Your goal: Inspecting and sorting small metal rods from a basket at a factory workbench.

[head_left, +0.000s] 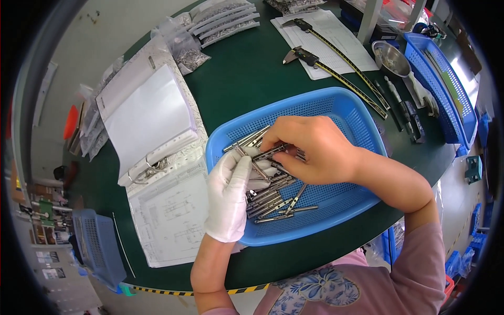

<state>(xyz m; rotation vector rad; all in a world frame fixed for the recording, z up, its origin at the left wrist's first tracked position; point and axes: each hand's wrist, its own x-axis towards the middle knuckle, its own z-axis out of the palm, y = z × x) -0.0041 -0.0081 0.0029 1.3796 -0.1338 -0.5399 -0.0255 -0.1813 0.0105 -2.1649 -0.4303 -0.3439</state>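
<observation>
Head view: gloved left hand (229, 194) and bare right hand (310, 149) each pinch metal pins (273, 197) inside the blue basket (362, 123); most pins lie loose there, sorting seemingly far from finished.

Dark green worktop (247, 79), bright blue perforated basket (362, 121), silver-grey metal pins (273, 202), white glove on left hand (231, 194), pink sleeve (420, 268), blue floral print on clothing (315, 291), white binder pages (147, 113), yellow-black striped worktop edge (173, 291)
</observation>
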